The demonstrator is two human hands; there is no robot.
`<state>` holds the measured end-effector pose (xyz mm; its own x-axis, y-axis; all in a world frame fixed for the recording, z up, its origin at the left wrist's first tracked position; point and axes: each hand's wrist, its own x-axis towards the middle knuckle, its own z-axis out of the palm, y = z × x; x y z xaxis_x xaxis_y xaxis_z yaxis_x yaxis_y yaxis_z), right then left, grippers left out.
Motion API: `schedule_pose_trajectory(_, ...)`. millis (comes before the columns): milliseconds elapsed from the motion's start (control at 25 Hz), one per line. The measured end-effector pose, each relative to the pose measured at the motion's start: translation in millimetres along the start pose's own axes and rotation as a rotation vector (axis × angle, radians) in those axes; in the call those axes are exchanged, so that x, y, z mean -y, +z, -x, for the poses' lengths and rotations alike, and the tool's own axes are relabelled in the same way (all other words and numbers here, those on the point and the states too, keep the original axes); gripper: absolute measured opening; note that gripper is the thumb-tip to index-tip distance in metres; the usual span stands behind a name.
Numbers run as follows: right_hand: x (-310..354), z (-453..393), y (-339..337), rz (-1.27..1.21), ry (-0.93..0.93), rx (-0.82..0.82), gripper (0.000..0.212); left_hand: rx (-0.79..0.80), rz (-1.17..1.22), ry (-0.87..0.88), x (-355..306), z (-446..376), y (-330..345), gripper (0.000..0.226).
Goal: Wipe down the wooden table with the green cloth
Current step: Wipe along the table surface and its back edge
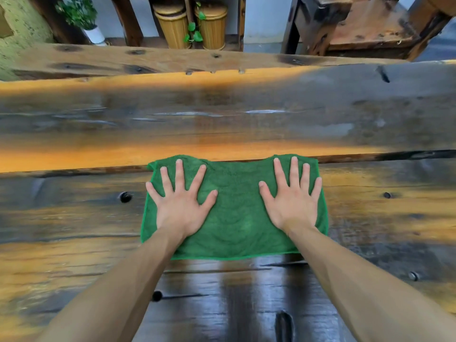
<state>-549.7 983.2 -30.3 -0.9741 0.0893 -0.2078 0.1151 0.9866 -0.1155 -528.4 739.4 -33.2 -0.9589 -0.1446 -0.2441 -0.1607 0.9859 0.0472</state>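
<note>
A green cloth (235,213) lies spread flat on the wooden table (74,213), near the middle of the view. My left hand (181,201) presses on the cloth's left half with fingers straight and spread. On the right half, my right hand (292,196) lies flat in the same way. The cloth's far edge reaches a seam between two planks. The tabletop is dark, worn wood with orange patches, knots and a glossy sheen.
Beyond the table's far edge stands a wooden bench (148,59). Behind it are two wicker bins (172,25), a potted plant (84,18) and dark wooden furniture (365,25) at the back right. The planks stretch wide to both sides of the cloth.
</note>
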Motion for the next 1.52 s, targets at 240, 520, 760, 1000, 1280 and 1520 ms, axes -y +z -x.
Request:
schedule_pose_trajectory(240, 9, -80, -12, 0.013, -0.013, -0.023, 0.071, -0.033, 0.011, 0.016, -10, -74, -18, 0.072)
schedule_pose_trajectory(520, 23, -191, -31, 0.005, -0.029, -0.023, 0.073, -0.028, 0.037, -0.008, -28, -189, -42, 0.073)
schedule_pose_trajectory(760, 34, -280, -49, 0.032, -0.023, -0.063, 0.074, -0.051, 0.051, -0.03, -40, -270, -65, 0.076)
schedule_pose_trajectory(1000, 43, -353, -62, 0.03, -0.011, -0.049, 0.075, -0.044, 0.094, -0.088, -52, -339, -82, 0.076)
schedule_pose_trajectory(1280, 49, -382, -68, 0.022, 0.009, -0.069, 0.075, -0.097, 0.09, -0.112, -60, -368, -87, 0.076)
schedule_pose_trajectory(1520, 45, -370, -65, 0.032, -0.022, -0.057, 0.073, -0.091, 0.096, -0.058, -57, -352, -83, 0.073)
